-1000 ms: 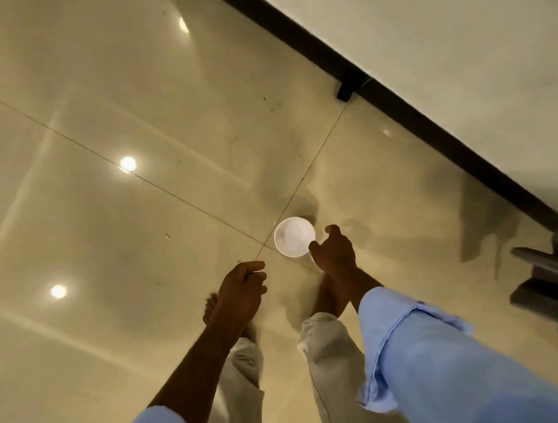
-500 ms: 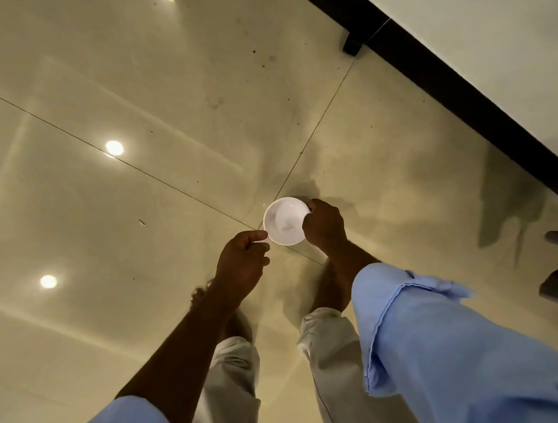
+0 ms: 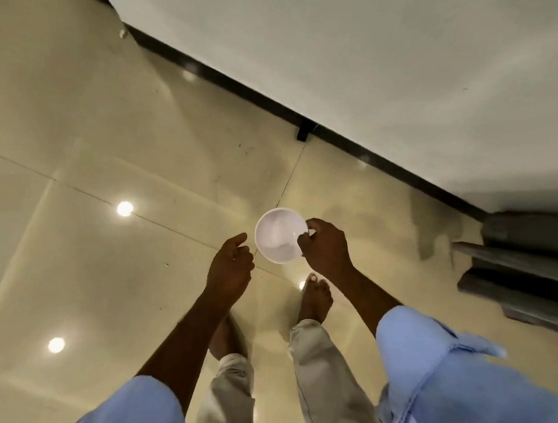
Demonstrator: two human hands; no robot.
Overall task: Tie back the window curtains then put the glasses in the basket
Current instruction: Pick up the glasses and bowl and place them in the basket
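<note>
While the right hand (image 3: 325, 247) is pinching the rim of the white glass (image 3: 281, 235) above the tiled floor (image 3: 94, 129), the left hand (image 3: 230, 265) is hanging loosely curled and empty beside it, and should probably be steadying the far rim.

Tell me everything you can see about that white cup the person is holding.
The white cup is round and seen from above, its open mouth facing the camera, its inside pale, glossy and apparently empty. It looks like plastic or glazed ware; which one is unclear. The right hand pinches its rim on the right side, holding it above the tiled floor. The left hand is close beside it, not touching.
</note>
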